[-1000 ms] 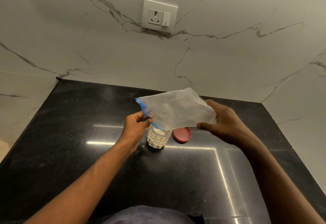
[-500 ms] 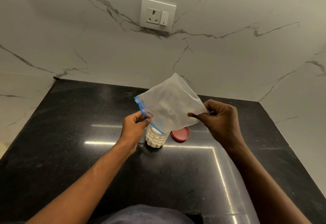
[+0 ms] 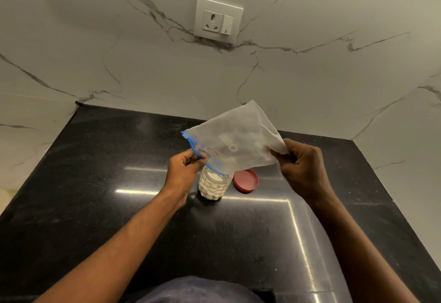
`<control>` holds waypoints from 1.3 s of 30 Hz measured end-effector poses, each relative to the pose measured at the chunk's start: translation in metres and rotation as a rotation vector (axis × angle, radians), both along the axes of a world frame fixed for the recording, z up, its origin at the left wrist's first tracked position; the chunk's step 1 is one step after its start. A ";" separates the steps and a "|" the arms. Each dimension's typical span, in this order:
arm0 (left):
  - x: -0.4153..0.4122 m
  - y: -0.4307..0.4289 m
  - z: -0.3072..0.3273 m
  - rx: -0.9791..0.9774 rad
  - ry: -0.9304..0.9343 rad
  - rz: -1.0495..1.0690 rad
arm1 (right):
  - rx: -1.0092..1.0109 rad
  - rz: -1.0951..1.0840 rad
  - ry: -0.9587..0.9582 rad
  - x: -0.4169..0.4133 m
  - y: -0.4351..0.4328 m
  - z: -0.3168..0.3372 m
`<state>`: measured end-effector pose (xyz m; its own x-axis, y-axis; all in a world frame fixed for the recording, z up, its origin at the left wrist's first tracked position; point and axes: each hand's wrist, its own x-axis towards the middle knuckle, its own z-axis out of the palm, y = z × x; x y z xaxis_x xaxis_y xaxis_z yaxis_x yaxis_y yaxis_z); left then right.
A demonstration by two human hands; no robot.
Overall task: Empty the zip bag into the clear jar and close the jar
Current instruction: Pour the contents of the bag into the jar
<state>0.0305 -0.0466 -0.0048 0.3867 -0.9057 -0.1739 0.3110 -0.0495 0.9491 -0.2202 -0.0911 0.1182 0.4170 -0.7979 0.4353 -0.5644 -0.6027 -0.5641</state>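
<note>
A frosted zip bag (image 3: 235, 139) with a blue zipper edge hangs tilted over the clear jar (image 3: 214, 187), its open mouth pointing down at the jar's opening. The jar stands upright on the black counter (image 3: 100, 195) and is filled with small white round pieces. My left hand (image 3: 185, 171) pinches the bag's blue zipper edge just left of the jar. My right hand (image 3: 301, 165) grips the bag's lower right corner, held higher and to the right. The bag looks flat and nearly empty. The red lid (image 3: 246, 180) lies flat on the counter right of the jar.
A marble wall rises behind and to both sides of the counter, with a white socket and switch plate (image 3: 218, 20) above. My dark clothing (image 3: 198, 290) shows at the bottom edge.
My right hand has shifted from under the bag's side to its lower corner, and the bag's closed end has swung upward. My left hand and the jar have stayed put.
</note>
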 end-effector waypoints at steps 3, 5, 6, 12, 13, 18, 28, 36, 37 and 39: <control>0.000 0.000 0.000 0.006 -0.010 0.005 | -0.008 0.010 -0.072 -0.002 0.000 0.003; 0.001 0.001 0.000 0.000 -0.026 0.001 | 0.047 0.016 -0.083 -0.003 -0.001 0.008; 0.001 0.002 0.000 -0.002 -0.037 0.002 | 0.086 0.017 -0.056 -0.003 -0.002 0.011; -0.007 0.006 0.004 -0.030 -0.096 -0.027 | -0.035 0.065 -0.101 0.014 -0.005 0.003; -0.007 0.007 0.005 -0.033 -0.103 -0.030 | -0.020 0.079 -0.107 0.016 -0.005 0.000; -0.008 0.012 0.007 -0.049 -0.155 -0.059 | 0.031 0.048 -0.255 0.015 -0.009 0.000; -0.012 0.012 0.010 -0.065 -0.169 -0.129 | 0.139 0.069 -0.232 0.019 -0.008 -0.013; -0.001 0.011 0.018 -0.084 -0.167 -0.084 | 0.130 0.028 -0.295 0.012 -0.018 0.002; -0.004 0.011 0.017 -0.071 -0.170 -0.096 | 0.135 0.052 -0.253 0.017 -0.016 -0.001; -0.010 0.012 0.014 -0.044 -0.195 -0.122 | 0.153 0.086 -0.192 0.023 -0.013 -0.006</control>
